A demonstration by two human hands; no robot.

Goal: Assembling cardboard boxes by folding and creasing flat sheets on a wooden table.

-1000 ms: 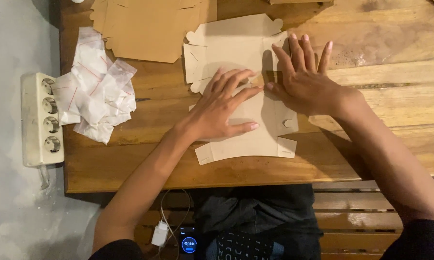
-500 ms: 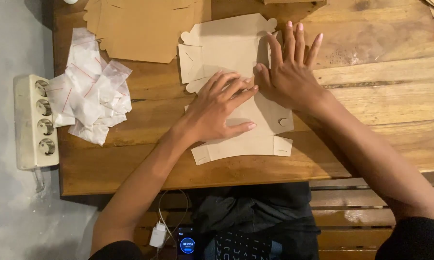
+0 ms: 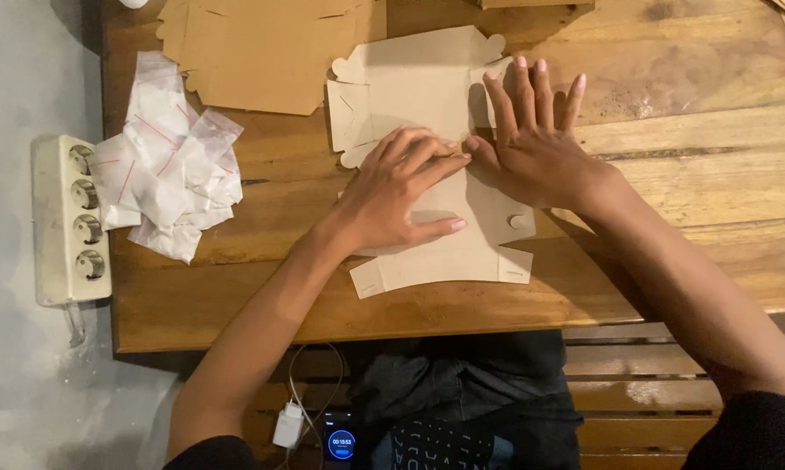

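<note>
My right hand [image 3: 540,152] has slid toward the table's far edge; both palms press the flat cardboard box blank [image 3: 427,165] mid-table, fingers spread, gripping nothing. My left hand [image 3: 401,191] stays put, so I judge the crease is being flattened.

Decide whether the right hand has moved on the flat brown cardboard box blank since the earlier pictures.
Yes. The right hand has slid up the flat brown cardboard box blank, away from the wooden table's near edge.
</note>
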